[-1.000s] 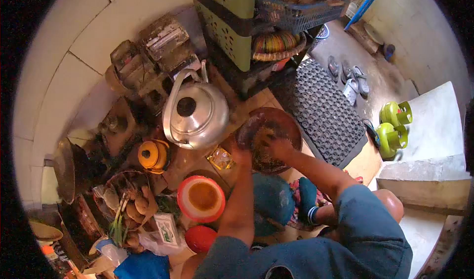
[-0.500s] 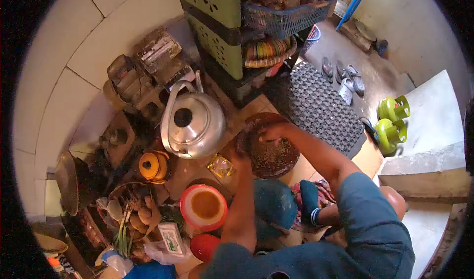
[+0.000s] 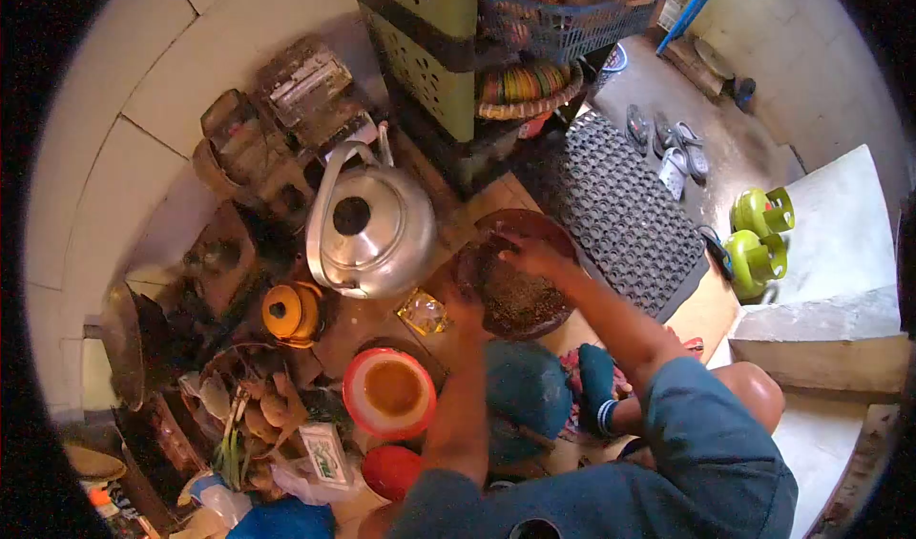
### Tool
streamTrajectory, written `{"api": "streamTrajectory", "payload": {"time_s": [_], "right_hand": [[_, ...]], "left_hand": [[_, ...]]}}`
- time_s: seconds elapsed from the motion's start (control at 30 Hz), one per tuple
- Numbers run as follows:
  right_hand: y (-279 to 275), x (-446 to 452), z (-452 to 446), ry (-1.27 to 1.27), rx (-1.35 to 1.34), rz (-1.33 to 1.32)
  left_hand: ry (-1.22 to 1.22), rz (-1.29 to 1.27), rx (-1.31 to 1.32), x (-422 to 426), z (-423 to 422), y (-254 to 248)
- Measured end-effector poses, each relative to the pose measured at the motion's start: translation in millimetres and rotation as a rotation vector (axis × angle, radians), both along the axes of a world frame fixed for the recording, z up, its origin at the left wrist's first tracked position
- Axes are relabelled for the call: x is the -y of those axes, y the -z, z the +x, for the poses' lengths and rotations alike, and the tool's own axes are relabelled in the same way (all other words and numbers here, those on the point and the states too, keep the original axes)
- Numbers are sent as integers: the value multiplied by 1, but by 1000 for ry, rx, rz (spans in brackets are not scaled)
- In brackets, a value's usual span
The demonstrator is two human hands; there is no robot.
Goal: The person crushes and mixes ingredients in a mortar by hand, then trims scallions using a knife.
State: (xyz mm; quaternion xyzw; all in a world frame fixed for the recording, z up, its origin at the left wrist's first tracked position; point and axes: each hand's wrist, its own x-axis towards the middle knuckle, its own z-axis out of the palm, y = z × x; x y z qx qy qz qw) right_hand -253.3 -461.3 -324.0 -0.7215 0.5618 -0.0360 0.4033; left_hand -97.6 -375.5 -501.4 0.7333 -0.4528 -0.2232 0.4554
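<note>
A wide, round, dark brown bowl (image 3: pixel 523 315) sits on the floor in front of me, with coarse, speckled brownish bits in it. My right hand (image 3: pixel 534 256) reaches over its far side, fingers stretched toward the upper left and nothing plain to see in them. At the bowl's left rim is my left hand (image 3: pixel 465 296), dark and blurred; its fingers cannot be made out. Just left of that hand lies a small yellow packet (image 3: pixel 422 312). A red-rimmed white bowl (image 3: pixel 391 388) of orange-brown liquid stands nearer to me.
A large metal kettle (image 3: pixel 382 224) and a small orange pot (image 3: pixel 292 312) stand on the left. Below them are root vegetables (image 3: pixel 272 410) and a white box (image 3: pixel 325 454). A dark studded mat (image 3: pixel 630 215) lies to the right, with green gas cylinders (image 3: pixel 754 253) beyond.
My right hand has shifted slightly left within the bowl, and its fingers look more stretched out. My left hand stays at the rim. The view has shifted slightly.
</note>
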Motion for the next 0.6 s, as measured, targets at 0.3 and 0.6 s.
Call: {"api": "streamTrajectory", "payload": {"time_s": [0.3,0.6], "right_hand": [[44,-9,-7,-77,-77,28],[75,-63,-15,-74,-607,-415]], "left_hand": [[42,-46,-101,2,4,12],[101,-80,-217,-1,9,-60]]}}
